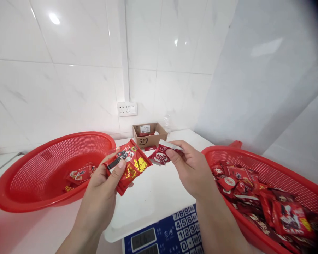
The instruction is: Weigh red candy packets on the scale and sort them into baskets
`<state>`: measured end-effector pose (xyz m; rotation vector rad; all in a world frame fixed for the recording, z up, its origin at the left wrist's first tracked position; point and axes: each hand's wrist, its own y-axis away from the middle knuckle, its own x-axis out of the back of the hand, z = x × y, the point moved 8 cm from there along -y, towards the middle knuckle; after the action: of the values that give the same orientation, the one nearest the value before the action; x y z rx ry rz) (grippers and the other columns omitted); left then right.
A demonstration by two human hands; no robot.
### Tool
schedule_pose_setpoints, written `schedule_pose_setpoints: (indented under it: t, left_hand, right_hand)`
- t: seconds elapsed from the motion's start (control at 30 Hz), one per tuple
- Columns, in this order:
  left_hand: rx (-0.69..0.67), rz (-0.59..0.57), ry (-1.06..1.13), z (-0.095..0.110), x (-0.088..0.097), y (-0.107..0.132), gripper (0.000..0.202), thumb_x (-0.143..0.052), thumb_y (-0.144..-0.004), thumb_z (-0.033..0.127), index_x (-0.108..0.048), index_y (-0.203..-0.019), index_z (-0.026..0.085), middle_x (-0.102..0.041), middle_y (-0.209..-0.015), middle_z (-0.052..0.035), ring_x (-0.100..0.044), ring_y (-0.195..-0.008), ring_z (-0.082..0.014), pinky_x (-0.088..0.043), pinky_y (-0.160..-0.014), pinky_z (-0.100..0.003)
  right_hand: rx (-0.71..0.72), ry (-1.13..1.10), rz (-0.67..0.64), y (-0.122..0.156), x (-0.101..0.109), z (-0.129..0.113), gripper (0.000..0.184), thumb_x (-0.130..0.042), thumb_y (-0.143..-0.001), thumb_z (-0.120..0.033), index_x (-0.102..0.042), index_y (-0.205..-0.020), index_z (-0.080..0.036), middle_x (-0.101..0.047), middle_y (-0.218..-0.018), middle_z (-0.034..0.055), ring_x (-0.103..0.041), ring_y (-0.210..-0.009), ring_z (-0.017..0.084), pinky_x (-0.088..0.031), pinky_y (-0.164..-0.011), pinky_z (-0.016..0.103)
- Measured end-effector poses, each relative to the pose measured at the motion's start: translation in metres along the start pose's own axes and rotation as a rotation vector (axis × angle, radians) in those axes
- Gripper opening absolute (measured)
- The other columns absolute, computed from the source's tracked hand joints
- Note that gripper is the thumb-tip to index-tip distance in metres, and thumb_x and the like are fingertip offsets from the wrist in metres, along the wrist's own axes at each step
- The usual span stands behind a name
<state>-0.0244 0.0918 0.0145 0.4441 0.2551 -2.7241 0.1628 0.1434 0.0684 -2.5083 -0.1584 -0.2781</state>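
Observation:
My left hand point(107, 185) grips a red candy packet point(131, 164) with gold lettering, thumb across its front; the edge of another packet shows behind it. In my right hand point(190, 165) a smaller dark red packet point(161, 155) with white characters and a silvery back is pinched between thumb and fingers. The two packets are close together above the white pan of a scale point(153, 201). Below, the scale's blue panel point(164, 231) carries a keypad and a display whose digits I cannot read clearly.
A red mesh basket point(29, 155) on the left holds a few packets. Another red basket point(288, 165) on the right is heaped with red packets point(243, 190). Behind the scale stands a small cardboard box point(149, 141) with red items inside. A tiled wall point(76, 95) with a socket point(127, 109) rises behind.

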Motion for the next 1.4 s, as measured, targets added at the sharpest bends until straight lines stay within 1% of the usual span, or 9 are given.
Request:
schedule_pose_setpoints:
  t: [0.13,0.4,0.5,0.67,0.77,0.97,1.1,1.3,1.4]
  left_hand:
    - [0.0,-0.019,0.013,-0.001,-0.002,0.002,0.028,-0.07,-0.074,0.039,-0.065,-0.095,0.021,-0.063,-0.082,0.0016,-0.057,-0.062,-0.0075,-0.049,-0.052,-0.015]
    - [0.002,-0.103,0.089,0.001,-0.011,0.005,0.036,-0.067,-0.078,0.034,-0.06,-0.112,0.025,-0.066,-0.097,-0.0019,-0.062,-0.078,-0.0127,-0.051,-0.066,-0.022]
    - [-0.006,-0.115,0.085,0.0,-0.013,0.006,0.036,-0.067,-0.079,0.034,-0.06,-0.113,0.025,-0.066,-0.099,-0.0022,-0.061,-0.083,-0.0143,-0.051,-0.071,-0.024]
    - [-0.04,-0.12,0.014,-0.005,-0.013,0.011,0.04,-0.065,-0.08,0.036,-0.057,-0.118,0.027,-0.065,-0.099,-0.0017,-0.059,-0.077,-0.0124,-0.047,-0.062,-0.021]
    - [-0.051,-0.172,-0.06,-0.008,-0.017,0.013,0.043,-0.063,-0.082,0.037,-0.053,-0.122,0.028,-0.064,-0.101,-0.0019,-0.056,-0.073,-0.0115,-0.043,-0.056,-0.02]
    - [-0.085,-0.285,-0.296,-0.001,-0.025,0.015,0.042,-0.061,-0.081,0.042,-0.058,-0.118,0.023,-0.065,-0.095,-0.0047,-0.058,-0.079,-0.0173,-0.047,-0.067,-0.027]
    - [-0.031,-0.339,-0.289,-0.002,-0.031,0.018,0.037,-0.061,-0.08,0.042,-0.064,-0.11,0.021,-0.067,-0.095,-0.0065,-0.059,-0.077,-0.0186,-0.05,-0.07,-0.03]
    - [-0.081,-0.287,-0.244,0.002,-0.029,0.019,0.029,-0.062,-0.08,0.041,-0.069,-0.098,0.02,-0.066,-0.078,-0.005,-0.058,-0.071,-0.0179,-0.051,-0.065,-0.029]
    - [-0.09,-0.3,-0.281,0.002,-0.029,0.02,0.031,-0.061,-0.081,0.042,-0.067,-0.101,0.02,-0.065,-0.075,-0.004,-0.058,-0.069,-0.0174,-0.05,-0.064,-0.028]
  right_hand:
    - [-0.004,0.011,-0.023,0.0,0.002,-0.001,0.014,-0.053,-0.086,-0.029,-0.063,-0.092,-0.021,-0.07,-0.086,0.0014,-0.065,-0.076,0.015,-0.053,-0.067,0.027]
    - [0.111,0.3,-0.285,0.001,-0.023,0.012,0.028,-0.045,-0.085,-0.013,-0.064,-0.103,-0.022,-0.064,-0.111,0.0054,-0.056,-0.108,0.019,-0.044,-0.095,0.04]
    - [0.093,0.283,-0.295,0.003,-0.022,0.009,0.03,-0.044,-0.087,-0.017,-0.063,-0.108,-0.024,-0.061,-0.12,0.0051,-0.05,-0.117,0.021,-0.039,-0.1,0.042]
    - [-0.133,-0.069,-0.429,0.011,-0.033,0.005,0.031,-0.046,-0.089,-0.044,-0.063,-0.103,-0.023,-0.068,-0.1,0.0045,-0.062,-0.093,0.019,-0.049,-0.081,0.034]
    - [-0.147,-0.164,-0.482,0.015,-0.041,0.0,0.024,-0.053,-0.086,-0.041,-0.063,-0.094,-0.02,-0.068,-0.089,0.0023,-0.062,-0.081,0.016,-0.049,-0.07,0.028]
    - [-0.197,-0.214,-0.343,0.011,-0.031,0.004,0.025,-0.055,-0.084,-0.043,-0.059,-0.079,-0.018,-0.061,-0.074,0.0,-0.054,-0.067,0.012,-0.045,-0.06,0.025]
    - [-0.21,-0.288,-0.246,0.009,-0.023,0.004,0.03,-0.055,-0.082,-0.047,-0.057,-0.075,-0.019,-0.059,-0.069,-0.0008,-0.052,-0.062,0.011,-0.044,-0.057,0.024]
    - [-0.159,-0.304,-0.429,0.015,-0.038,-0.002,0.026,-0.058,-0.081,-0.047,-0.059,-0.083,-0.02,-0.061,-0.076,-0.0002,-0.053,-0.067,0.013,-0.043,-0.06,0.025]
    - [-0.137,-0.268,-0.439,0.015,-0.038,-0.004,0.022,-0.054,-0.085,-0.041,-0.058,-0.078,-0.02,-0.06,-0.073,-0.0018,-0.053,-0.066,0.012,-0.042,-0.06,0.024]
